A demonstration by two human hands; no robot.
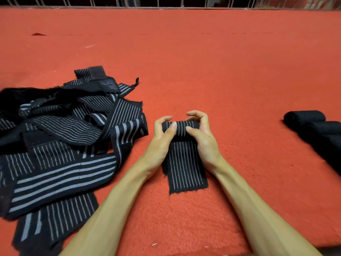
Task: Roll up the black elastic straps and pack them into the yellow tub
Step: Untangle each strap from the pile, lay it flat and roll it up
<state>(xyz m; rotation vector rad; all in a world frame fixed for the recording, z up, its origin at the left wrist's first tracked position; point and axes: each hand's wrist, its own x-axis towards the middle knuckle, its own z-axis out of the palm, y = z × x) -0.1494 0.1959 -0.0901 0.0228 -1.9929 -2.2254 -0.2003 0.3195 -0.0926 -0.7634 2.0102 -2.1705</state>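
Red fuzzy cloth (230,74) covers the whole work surface, and a pale metal rail (166,1) runs along its far edge, well beyond the roll. Near the middle of the cloth lies one black strap (186,169) with thin grey lines along its length. Its far end is wound into a tight roll (181,126). The unwound tail lies flat on the cloth from the roll back toward the person and ends in a frayed cut edge.

Both hands are clamped on the roll. The left hand (160,139) grips the roll's left end, with its fingers curled over the far side and its thumb pressed on top. The right hand (203,139) grips the right end the same way. Its thumb lies on top of the roll close to the left thumb, and its fingers are hooked over the far side. The heels of both hands sit on either side of the flat tail.

Just left of the roll sprawls a loose pile of straps (64,126), black with thin and broad grey stripes, tangled and overlapping. Its nearest end lies close to the left hand. Well to the right of the roll, at the edge of view, finished rolls (313,124) lie side by side, dark and partly cut off.
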